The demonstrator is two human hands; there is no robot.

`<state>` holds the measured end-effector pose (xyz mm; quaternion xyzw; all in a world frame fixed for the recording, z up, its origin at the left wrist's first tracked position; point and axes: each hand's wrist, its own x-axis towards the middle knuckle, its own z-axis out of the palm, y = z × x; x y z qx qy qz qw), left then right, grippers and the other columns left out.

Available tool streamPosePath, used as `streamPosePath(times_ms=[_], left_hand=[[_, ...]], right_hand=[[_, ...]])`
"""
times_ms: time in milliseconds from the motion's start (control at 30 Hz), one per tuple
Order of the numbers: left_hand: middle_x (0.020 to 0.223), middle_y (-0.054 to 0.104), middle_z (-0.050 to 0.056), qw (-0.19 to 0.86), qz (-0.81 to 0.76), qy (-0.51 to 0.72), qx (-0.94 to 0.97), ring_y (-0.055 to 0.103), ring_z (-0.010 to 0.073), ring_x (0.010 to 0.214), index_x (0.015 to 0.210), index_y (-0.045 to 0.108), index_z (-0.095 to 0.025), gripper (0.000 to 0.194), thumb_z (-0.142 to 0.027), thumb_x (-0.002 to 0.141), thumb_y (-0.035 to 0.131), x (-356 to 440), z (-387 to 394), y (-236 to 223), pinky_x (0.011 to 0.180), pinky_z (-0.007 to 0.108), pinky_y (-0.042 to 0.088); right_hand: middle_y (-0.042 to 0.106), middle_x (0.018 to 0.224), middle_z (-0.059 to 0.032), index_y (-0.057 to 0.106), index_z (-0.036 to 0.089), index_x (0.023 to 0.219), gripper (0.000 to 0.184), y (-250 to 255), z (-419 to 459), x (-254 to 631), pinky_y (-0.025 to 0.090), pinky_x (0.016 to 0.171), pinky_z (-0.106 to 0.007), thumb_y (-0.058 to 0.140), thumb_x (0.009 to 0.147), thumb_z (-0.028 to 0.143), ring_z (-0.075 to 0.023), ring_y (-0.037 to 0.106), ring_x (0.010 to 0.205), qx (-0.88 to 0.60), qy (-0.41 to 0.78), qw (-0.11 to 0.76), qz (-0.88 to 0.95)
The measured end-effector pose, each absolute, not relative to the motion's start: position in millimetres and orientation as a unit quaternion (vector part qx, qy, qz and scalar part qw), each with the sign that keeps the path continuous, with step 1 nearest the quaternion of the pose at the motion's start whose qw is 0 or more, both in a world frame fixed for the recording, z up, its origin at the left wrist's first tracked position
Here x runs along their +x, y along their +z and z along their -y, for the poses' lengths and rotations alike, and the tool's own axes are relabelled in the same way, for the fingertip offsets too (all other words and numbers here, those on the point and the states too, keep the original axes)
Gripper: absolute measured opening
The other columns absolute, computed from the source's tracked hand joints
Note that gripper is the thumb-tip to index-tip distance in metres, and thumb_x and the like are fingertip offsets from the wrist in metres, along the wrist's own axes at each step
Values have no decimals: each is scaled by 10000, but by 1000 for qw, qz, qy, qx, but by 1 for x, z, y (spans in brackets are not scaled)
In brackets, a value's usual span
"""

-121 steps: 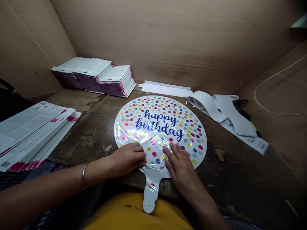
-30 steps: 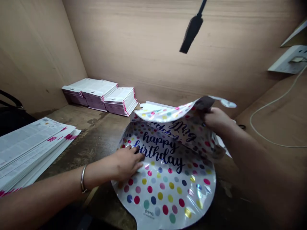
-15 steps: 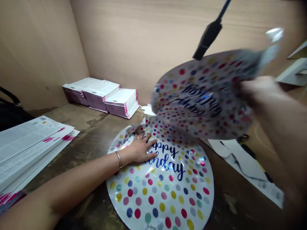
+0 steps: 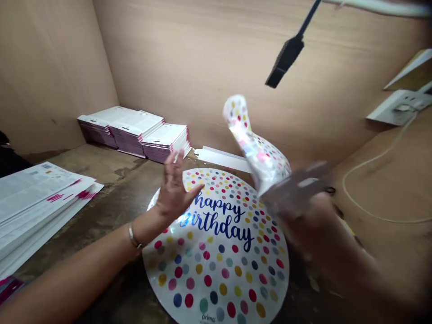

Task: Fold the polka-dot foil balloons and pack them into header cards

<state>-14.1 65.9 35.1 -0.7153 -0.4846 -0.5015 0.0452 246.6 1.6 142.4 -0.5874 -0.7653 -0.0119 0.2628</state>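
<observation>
While a bent dotted balloon [image 4: 270, 155] is gripped in the blurred right hand [image 4: 319, 207], the empty left hand [image 4: 174, 193], fingers spread, is held over a flat "happy birthday" balloon [image 4: 216, 270] laid on the worktop [image 4: 116, 198].

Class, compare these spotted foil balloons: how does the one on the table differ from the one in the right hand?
The lower foil balloon lies flat on the table; the held foil balloon is bent and raised in the right hand. The lower foil balloon shows "happy birthday" in blue; the held foil balloon shows no readable lettering. Both are white with multicoloured dots.
</observation>
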Motion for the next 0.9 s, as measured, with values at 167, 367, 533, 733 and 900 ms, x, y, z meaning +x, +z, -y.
streamPosePath(times_ms=[167,367,533,733,900], left_hand=[[1382,428,27,156,312,-362,-864,269,287,1348,1174,517,-299,359,-262,832,616,-53,-32,61,1125,519,150],[1238,536,147,54,248,-298,-920,403,277,1266,1070,515,-157,274,-224,823,612,-64,1,21,1077,479,301],[1175,595,102,41,274,-311,-909,417,261,1257,1060,540,-182,229,-157,832,543,-61,2,24,1094,494,240],[931,688,40,31,294,-234,-926,559,217,1096,909,595,-180,165,-122,875,445,-82,13,13,1098,444,230],[1099,659,35,-98,332,-166,-923,565,208,1104,1028,599,-219,320,-58,799,444,-94,23,-7,1036,396,343]], right_hand=[[677,830,20,611,216,791,263,86,60,211,452,653,-211,492,657,24,-134,608,742,-480,246,135,831],[684,916,-34,606,195,907,263,63,84,213,402,967,-340,522,705,50,-174,621,889,-448,206,105,864],[667,1102,-54,588,202,1072,330,66,77,208,324,1060,-367,463,824,25,-159,610,1012,-365,95,116,919],[662,1126,-96,610,191,1145,390,59,80,227,454,951,-429,524,783,71,-249,619,1016,-466,100,22,879],[644,1162,-103,670,180,1044,314,31,87,259,457,961,-407,404,878,147,-233,582,1096,-529,126,27,839]])
